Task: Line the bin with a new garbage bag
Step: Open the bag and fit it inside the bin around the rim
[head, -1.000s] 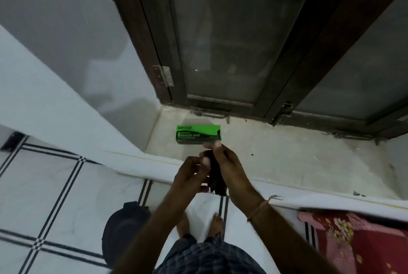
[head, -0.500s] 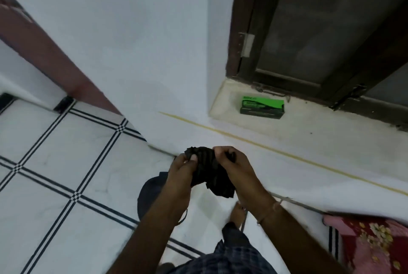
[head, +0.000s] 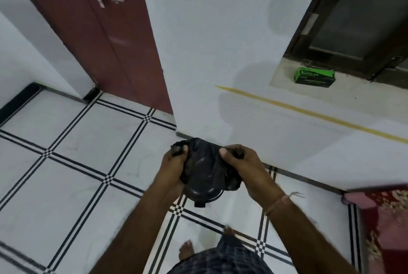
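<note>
A crumpled black garbage bag [head: 204, 162] is stretched between both hands at mid-frame, above the floor. My left hand [head: 173, 168] pinches its left edge and my right hand [head: 245, 168] grips its right edge. Directly below the bag stands a small black bin [head: 202, 194] on the tiled floor, mostly hidden by the bag and hands. The green box of garbage bags [head: 314, 77] lies on the window ledge at the upper right.
A white low wall [head: 309, 141] with a yellow stripe runs behind the hands. A dark red door [head: 99, 30] is at the upper left. A red floral cloth [head: 384, 218] lies at the right edge. My bare feet [head: 187, 249] stand on white tiles with black lines.
The view has swung left and down, away from the window ledge. The bag has gone from a tight folded bundle to a partly opened one spread between the hands, now over the bin.
</note>
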`<state>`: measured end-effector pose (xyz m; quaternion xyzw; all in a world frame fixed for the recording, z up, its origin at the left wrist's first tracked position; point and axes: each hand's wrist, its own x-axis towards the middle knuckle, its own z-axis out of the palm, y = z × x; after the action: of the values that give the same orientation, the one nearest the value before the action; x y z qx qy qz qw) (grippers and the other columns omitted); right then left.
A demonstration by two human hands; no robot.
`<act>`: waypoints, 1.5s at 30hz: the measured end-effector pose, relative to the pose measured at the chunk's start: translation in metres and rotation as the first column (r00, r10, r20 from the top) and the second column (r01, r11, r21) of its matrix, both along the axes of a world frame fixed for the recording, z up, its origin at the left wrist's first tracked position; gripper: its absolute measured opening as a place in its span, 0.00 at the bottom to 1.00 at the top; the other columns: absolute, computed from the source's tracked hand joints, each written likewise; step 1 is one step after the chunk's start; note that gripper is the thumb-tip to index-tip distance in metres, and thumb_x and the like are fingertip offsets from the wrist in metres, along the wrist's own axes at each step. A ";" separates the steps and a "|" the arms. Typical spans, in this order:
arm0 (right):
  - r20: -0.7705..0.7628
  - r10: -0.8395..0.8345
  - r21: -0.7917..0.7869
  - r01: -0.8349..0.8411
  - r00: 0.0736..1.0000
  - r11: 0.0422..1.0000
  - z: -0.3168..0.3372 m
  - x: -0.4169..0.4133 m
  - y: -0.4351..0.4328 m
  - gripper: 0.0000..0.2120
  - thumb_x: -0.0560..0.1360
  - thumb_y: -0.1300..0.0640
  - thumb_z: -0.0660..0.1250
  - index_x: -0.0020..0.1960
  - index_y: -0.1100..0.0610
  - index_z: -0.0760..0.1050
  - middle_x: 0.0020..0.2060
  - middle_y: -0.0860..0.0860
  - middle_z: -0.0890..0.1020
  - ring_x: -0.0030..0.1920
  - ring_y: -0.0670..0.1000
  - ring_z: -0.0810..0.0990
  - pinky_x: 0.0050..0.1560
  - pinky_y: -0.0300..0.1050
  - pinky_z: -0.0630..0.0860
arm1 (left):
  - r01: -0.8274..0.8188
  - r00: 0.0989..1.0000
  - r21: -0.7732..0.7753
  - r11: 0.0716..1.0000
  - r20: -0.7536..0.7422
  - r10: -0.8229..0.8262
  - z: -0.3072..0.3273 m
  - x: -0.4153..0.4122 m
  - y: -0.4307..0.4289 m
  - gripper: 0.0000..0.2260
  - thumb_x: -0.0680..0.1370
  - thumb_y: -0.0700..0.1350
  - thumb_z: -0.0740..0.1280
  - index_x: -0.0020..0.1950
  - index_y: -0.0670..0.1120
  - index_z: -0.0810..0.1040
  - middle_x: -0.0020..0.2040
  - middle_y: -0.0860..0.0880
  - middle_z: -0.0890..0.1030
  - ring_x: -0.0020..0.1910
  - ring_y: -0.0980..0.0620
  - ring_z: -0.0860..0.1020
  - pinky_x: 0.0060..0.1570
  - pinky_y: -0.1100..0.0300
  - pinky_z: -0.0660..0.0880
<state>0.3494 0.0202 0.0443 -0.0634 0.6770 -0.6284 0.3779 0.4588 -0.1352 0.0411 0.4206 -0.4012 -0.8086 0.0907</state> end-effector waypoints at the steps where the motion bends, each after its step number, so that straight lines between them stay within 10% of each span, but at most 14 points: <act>1: -0.017 -0.001 0.015 0.001 1.000 1.000 0.002 0.009 -0.002 0.12 0.77 0.56 0.73 0.54 0.65 0.82 0.47 0.58 0.88 0.48 0.52 0.86 0.49 0.41 0.83 | 0.067 0.998 -0.019 0.998 -0.017 -0.068 0.003 0.011 -0.003 0.19 0.83 0.52 0.65 0.66 0.39 0.80 0.60 0.37 0.85 0.57 0.41 0.86 0.54 0.49 0.82; 4: -0.055 0.032 -0.022 -0.033 0.998 0.999 0.006 0.030 -0.006 0.11 0.77 0.56 0.73 0.54 0.64 0.82 0.49 0.60 0.87 0.51 0.55 0.87 0.54 0.47 0.84 | 0.328 0.944 -0.166 0.930 0.036 -0.327 0.006 0.043 0.001 0.19 0.79 0.54 0.71 0.63 0.43 0.84 0.57 0.42 0.87 0.58 0.43 0.86 0.62 0.46 0.80; 11: 0.018 0.052 -0.055 -0.051 0.998 0.997 0.007 0.053 0.001 0.14 0.76 0.61 0.74 0.60 0.61 0.82 0.52 0.56 0.88 0.53 0.55 0.88 0.53 0.47 0.84 | -0.116 0.993 0.064 0.991 0.042 0.113 -0.011 0.068 -0.002 0.10 0.84 0.43 0.65 0.60 0.39 0.81 0.58 0.36 0.85 0.54 0.41 0.85 0.44 0.51 0.85; 17: 0.086 -0.034 -0.096 0.042 0.996 0.994 -0.004 0.087 -0.017 0.11 0.77 0.66 0.71 0.59 0.67 0.81 0.45 0.58 0.88 0.44 0.51 0.87 0.44 0.40 0.83 | 0.050 0.999 0.007 0.999 -0.022 -0.050 -0.017 0.094 -0.011 0.20 0.78 0.50 0.72 0.63 0.37 0.82 0.59 0.36 0.85 0.59 0.36 0.84 0.63 0.40 0.78; 22: 0.025 -0.081 -0.126 0.084 0.996 0.989 0.004 0.101 -0.056 0.11 0.78 0.65 0.71 0.60 0.64 0.82 0.47 0.55 0.88 0.49 0.52 0.87 0.48 0.42 0.83 | -0.023 0.997 0.109 0.994 -0.073 0.031 -0.022 0.097 -0.052 0.24 0.77 0.52 0.70 0.66 0.37 0.80 0.61 0.36 0.85 0.61 0.37 0.84 0.54 0.45 0.83; 31: -0.414 0.118 0.003 -0.128 0.903 0.992 0.033 0.103 -0.104 0.12 0.76 0.67 0.73 0.59 0.58 0.80 0.39 0.44 0.85 0.43 0.46 0.85 0.48 0.40 0.79 | 0.467 0.827 -0.467 0.751 -0.071 -0.558 0.011 0.109 -0.132 0.33 0.73 0.69 0.68 0.74 0.57 0.71 0.68 0.58 0.80 0.67 0.63 0.77 0.57 0.69 0.77; 37: -0.390 0.172 -0.018 -0.194 0.905 0.981 0.046 0.100 -0.111 0.07 0.78 0.67 0.71 0.55 0.61 0.77 0.37 0.55 0.84 0.40 0.50 0.83 0.45 0.41 0.78 | 0.573 0.713 -0.453 0.683 -0.134 -0.688 0.012 0.097 -0.138 0.20 0.78 0.54 0.72 0.69 0.51 0.79 0.63 0.46 0.84 0.66 0.48 0.81 0.67 0.49 0.77; 41: -0.417 0.253 -0.010 -0.283 0.873 0.959 0.055 0.093 -0.111 0.01 0.81 0.66 0.66 0.51 0.63 0.76 0.43 0.65 0.82 0.44 0.53 0.81 0.45 0.42 0.76 | 0.562 0.718 -0.518 0.645 -0.082 -0.691 0.013 0.090 -0.142 0.18 0.77 0.54 0.73 0.68 0.59 0.79 0.66 0.55 0.82 0.67 0.52 0.79 0.69 0.52 0.74; 45: -0.366 0.231 -0.054 -0.268 0.902 0.962 0.054 0.092 -0.112 0.04 0.81 0.68 0.66 0.51 0.61 0.77 0.43 0.56 0.83 0.44 0.50 0.82 0.47 0.42 0.77 | 0.551 0.720 -0.503 0.666 -0.118 -0.684 0.021 0.088 -0.140 0.08 0.80 0.41 0.71 0.57 0.43 0.86 0.51 0.45 0.88 0.52 0.49 0.86 0.55 0.57 0.80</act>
<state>0.4418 -0.0916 0.0983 -0.2817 0.6870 -0.5870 0.3225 0.5466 -0.2751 0.0620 0.0995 -0.6715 -0.7331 -0.0421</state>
